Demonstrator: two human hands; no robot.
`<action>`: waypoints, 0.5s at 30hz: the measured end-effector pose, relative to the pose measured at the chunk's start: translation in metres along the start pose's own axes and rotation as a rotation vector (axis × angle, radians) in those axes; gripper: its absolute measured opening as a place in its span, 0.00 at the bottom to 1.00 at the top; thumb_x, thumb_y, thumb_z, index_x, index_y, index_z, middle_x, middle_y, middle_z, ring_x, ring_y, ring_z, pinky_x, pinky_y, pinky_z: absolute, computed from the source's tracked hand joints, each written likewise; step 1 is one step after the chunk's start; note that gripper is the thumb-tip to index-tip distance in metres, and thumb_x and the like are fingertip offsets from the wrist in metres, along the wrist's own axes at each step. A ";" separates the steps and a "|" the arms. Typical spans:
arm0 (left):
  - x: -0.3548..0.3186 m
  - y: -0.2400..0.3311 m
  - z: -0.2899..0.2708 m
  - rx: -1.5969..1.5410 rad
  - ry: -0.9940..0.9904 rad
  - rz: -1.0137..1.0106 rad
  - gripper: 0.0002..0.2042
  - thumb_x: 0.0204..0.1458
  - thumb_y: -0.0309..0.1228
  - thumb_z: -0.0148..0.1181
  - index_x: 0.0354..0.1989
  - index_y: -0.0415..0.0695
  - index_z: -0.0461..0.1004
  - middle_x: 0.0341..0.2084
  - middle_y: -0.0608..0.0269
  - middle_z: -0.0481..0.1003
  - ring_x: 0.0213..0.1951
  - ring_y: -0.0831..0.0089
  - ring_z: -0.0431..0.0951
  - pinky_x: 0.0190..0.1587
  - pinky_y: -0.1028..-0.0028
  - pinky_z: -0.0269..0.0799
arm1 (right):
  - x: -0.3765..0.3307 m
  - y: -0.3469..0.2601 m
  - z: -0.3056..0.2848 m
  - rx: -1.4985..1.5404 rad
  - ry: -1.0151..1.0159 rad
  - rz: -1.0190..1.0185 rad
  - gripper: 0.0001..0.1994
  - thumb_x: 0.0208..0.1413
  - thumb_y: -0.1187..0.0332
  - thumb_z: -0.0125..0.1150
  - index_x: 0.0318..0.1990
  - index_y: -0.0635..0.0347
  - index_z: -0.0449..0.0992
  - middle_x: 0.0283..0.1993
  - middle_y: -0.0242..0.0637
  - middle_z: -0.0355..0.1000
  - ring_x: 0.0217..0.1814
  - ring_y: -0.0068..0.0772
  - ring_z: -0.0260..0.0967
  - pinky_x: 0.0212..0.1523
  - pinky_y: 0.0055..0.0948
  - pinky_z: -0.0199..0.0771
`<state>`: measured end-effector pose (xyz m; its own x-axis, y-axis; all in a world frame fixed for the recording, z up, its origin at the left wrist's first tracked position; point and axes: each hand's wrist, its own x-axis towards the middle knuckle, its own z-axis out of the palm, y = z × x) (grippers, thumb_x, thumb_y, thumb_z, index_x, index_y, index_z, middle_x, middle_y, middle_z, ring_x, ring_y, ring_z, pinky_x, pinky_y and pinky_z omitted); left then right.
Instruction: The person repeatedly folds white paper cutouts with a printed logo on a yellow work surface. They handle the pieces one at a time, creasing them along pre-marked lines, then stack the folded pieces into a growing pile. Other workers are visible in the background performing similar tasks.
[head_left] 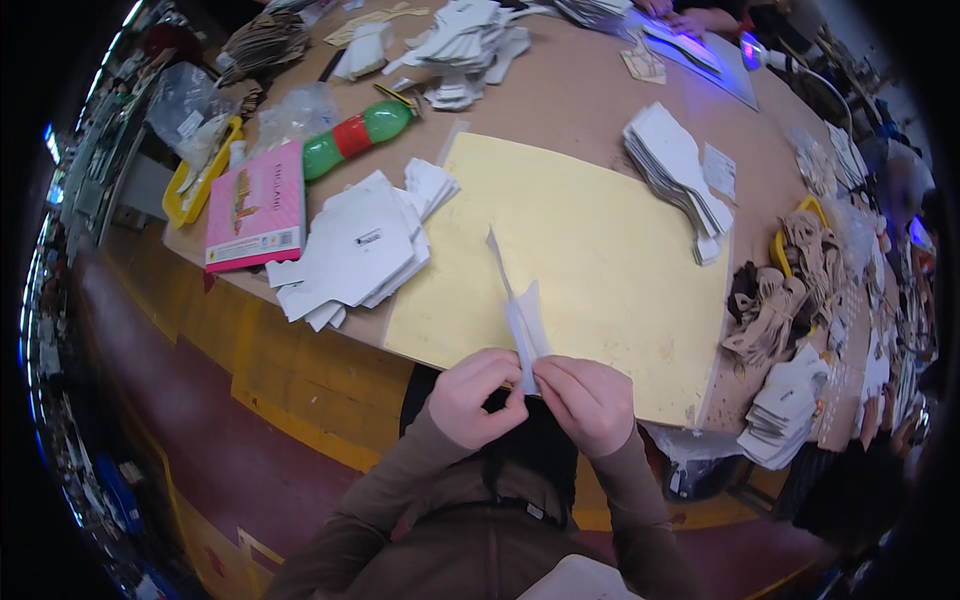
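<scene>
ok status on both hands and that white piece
Left hand and right hand both pinching white folded paper piece, held upright over yellow sheet. Nothing blocking; white cutout stack off to the left.

Left hand [475, 396] and right hand [588, 402] meet, fingers seemingly pinched together.

paper piece [520, 320]: lower end buried inside both grips | left hand [475, 395] and right hand [590, 400]: fingertips curled out of sight | another person's hands [690, 18]: cut off by top edge | bench [580, 100] far right clutter: too blurred to tell
</scene>
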<state>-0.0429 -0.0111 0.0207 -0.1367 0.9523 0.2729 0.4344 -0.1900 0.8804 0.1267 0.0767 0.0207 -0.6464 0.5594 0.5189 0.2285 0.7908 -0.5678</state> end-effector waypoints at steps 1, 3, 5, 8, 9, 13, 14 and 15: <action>-0.001 0.000 0.001 -0.015 0.007 0.002 0.09 0.44 0.18 0.63 0.34 0.37 0.74 0.35 0.52 0.76 0.36 0.55 0.78 0.40 0.66 0.76 | 0.000 -0.001 0.001 -0.026 0.012 -0.007 0.11 0.44 0.80 0.70 0.38 0.64 0.80 0.35 0.39 0.79 0.32 0.38 0.78 0.31 0.32 0.78; -0.002 0.001 0.003 -0.018 0.010 -0.008 0.08 0.45 0.18 0.63 0.35 0.37 0.73 0.35 0.52 0.76 0.36 0.55 0.78 0.40 0.66 0.76 | 0.001 -0.002 0.003 -0.033 0.025 0.006 0.10 0.44 0.79 0.70 0.37 0.62 0.80 0.34 0.37 0.78 0.31 0.37 0.78 0.30 0.31 0.78; -0.003 0.002 0.004 -0.027 -0.009 0.000 0.09 0.45 0.18 0.62 0.36 0.37 0.73 0.35 0.52 0.75 0.35 0.56 0.78 0.40 0.67 0.76 | 0.001 0.000 0.003 0.001 0.007 0.037 0.09 0.44 0.79 0.70 0.35 0.62 0.79 0.33 0.37 0.78 0.30 0.38 0.77 0.29 0.31 0.78; -0.002 0.004 0.003 -0.101 -0.045 -0.012 0.09 0.46 0.18 0.62 0.36 0.36 0.72 0.35 0.53 0.75 0.35 0.58 0.78 0.40 0.68 0.76 | -0.003 0.005 0.002 0.103 0.012 0.148 0.07 0.45 0.80 0.68 0.33 0.63 0.77 0.31 0.37 0.76 0.29 0.37 0.77 0.30 0.29 0.77; -0.002 0.005 0.003 -0.109 -0.057 -0.005 0.09 0.45 0.18 0.62 0.36 0.36 0.72 0.36 0.53 0.75 0.34 0.60 0.78 0.39 0.69 0.76 | -0.004 0.007 0.003 0.149 0.026 0.209 0.07 0.46 0.80 0.68 0.33 0.63 0.77 0.31 0.37 0.76 0.29 0.36 0.77 0.30 0.28 0.76; -0.003 0.005 0.000 -0.089 -0.037 -0.007 0.08 0.44 0.17 0.63 0.34 0.36 0.72 0.37 0.54 0.76 0.35 0.61 0.79 0.40 0.70 0.76 | -0.005 0.020 0.001 0.301 0.220 0.644 0.04 0.52 0.81 0.63 0.34 0.68 0.75 0.30 0.36 0.73 0.31 0.24 0.75 0.34 0.22 0.74; -0.003 0.004 -0.002 -0.111 -0.046 -0.030 0.08 0.44 0.17 0.63 0.33 0.37 0.72 0.37 0.54 0.77 0.36 0.61 0.79 0.40 0.70 0.76 | -0.005 0.024 -0.004 0.432 0.279 0.739 0.04 0.53 0.81 0.63 0.36 0.69 0.75 0.30 0.36 0.74 0.31 0.25 0.75 0.35 0.22 0.74; -0.004 0.002 -0.003 -0.155 -0.046 -0.054 0.07 0.44 0.17 0.63 0.31 0.37 0.73 0.37 0.53 0.78 0.37 0.61 0.80 0.41 0.71 0.76 | -0.002 0.028 -0.011 0.556 0.331 0.824 0.05 0.53 0.81 0.62 0.37 0.69 0.75 0.31 0.36 0.74 0.32 0.25 0.75 0.36 0.22 0.74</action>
<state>-0.0442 -0.0157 0.0224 -0.1139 0.9713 0.2087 0.2849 -0.1693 0.9435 0.1423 0.1000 0.0106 -0.1925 0.9794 -0.0609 0.0865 -0.0448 -0.9952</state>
